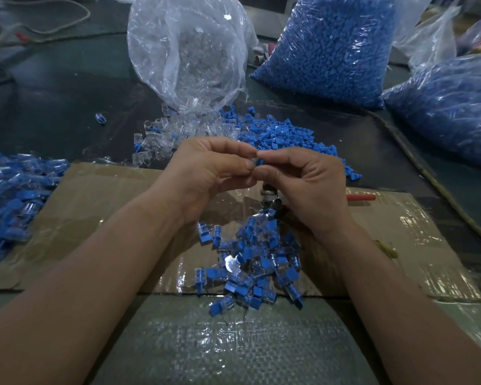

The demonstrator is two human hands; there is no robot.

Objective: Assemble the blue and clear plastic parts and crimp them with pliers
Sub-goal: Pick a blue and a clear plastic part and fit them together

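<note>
While it is held up above the cardboard sheet, a small blue part is pinched between the thumb and forefinger of the left hand and those of the right hand. The other fingers of both hands are curled inward. Whether a clear piece is held with it cannot be told. The pliers are partly hidden by the right hand: their red handle juts out beyond it and their metal head shows beneath the palm. Whether they are gripped or merely lie there cannot be told. Just below the hands, joined blue-and-clear pieces are heaped on the cardboard. Behind the hands, loose blue parts and clear parts are piled, the latter spilling from a clear bag.
</note>
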